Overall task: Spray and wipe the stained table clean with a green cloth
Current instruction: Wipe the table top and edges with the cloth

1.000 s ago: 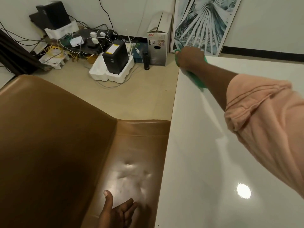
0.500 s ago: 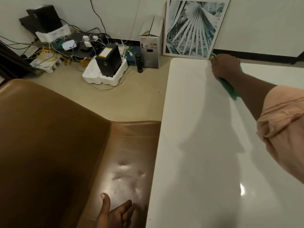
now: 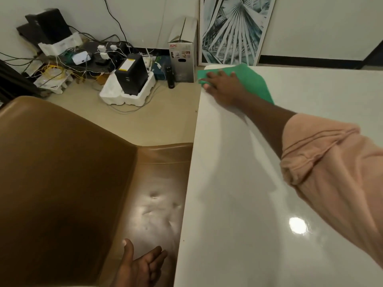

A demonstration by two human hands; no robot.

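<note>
The green cloth [image 3: 251, 81] lies flat at the table's [image 3: 238, 204] far-left corner, about 12 o'clock, under the right hand [image 3: 222, 88], fingers spread and pressing. The left hand [image 3: 141, 266] rests open on the brown seat [image 3: 153, 183] at 7 o'clock. Wiping looks well along: no stains show.

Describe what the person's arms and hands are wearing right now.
The right arm wears a loose peach-pink sleeve, bunched into folds above a bare forearm. The right hand and left hand are bare: no gloves, rings or watch visible. The left arm is out of view.
</note>
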